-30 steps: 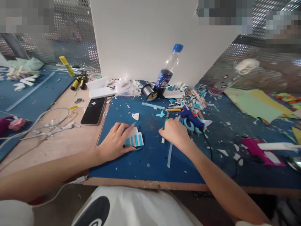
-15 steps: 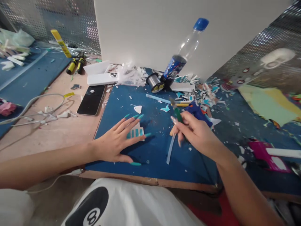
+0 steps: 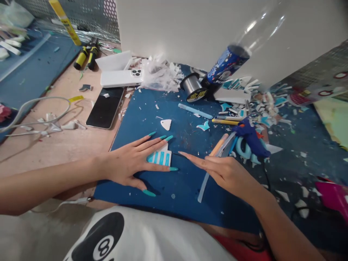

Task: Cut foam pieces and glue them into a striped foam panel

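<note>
My left hand [image 3: 133, 159] lies flat with fingers spread on a white piece with light-blue stripes [image 3: 161, 158], partly covering it. The piece rests on the blue work mat [image 3: 174, 208]. To its right, my right hand [image 3: 217, 168] is closed on a thin tool [image 3: 178, 154] whose slim dark end points at the piece's right edge; its handle is hidden behind my fingers. Just above my left fingertips lies a small white rounded-triangular piece [image 3: 166, 124]. A translucent glue stick [image 3: 203, 188] runs out from under my right hand, near an orange stick [image 3: 219, 144].
A blue glue gun [image 3: 251, 139] lies right of my right hand. Behind stand a wire spool [image 3: 193, 88] and a bottle [image 3: 227, 65], beside heaped white and blue scraps [image 3: 261, 103]. On the left are a black phone [image 3: 105, 108], a white phone [image 3: 121, 78] and yellow-black pliers [image 3: 87, 54].
My right hand has turned over and brought the tool's tip leftward to the striped piece. My left hand stays on the piece. The view has shifted slightly.
</note>
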The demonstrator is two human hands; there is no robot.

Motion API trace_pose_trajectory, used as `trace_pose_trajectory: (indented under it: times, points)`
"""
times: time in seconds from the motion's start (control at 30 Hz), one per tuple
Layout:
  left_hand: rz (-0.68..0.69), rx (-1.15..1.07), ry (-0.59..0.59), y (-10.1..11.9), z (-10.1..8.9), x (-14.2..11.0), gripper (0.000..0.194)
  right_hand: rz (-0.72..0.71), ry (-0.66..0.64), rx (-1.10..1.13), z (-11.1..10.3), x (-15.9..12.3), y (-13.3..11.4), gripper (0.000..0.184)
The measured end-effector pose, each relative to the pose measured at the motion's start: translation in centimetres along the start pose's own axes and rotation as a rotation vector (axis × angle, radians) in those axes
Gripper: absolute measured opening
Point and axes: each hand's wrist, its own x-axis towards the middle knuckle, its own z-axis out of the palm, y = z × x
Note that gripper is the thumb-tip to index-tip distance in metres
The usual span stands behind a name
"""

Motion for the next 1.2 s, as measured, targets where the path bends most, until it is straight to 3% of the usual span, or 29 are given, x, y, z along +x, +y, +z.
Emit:
trace_pose_trajectory:
  times: [0.13,0.37,1.0,1.2]
  points:
    - [-0.016,-0.049,0.016,0.0,0.0,0.0,0.070,-0.054,0.036,-0.126,0.3,0.1,0.0,0.062]
    - [-0.041,-0.035,-0.077,0.0,0.0,0.1,0.074,-0.086,0.084,-0.332,0.8,0.2,-0.1,0.069]
    - [-0.016,-0.064,-0.009,-0.1,0.0,0.1,0.064,-0.095,0.107,-0.396,1.2,0.3,-0.3,0.069]
    - [0.000,-0.061,-0.053,-0.3,-0.2,0.1,0.062,-0.086,0.106,-0.416,1.3,0.3,-0.2,0.074]
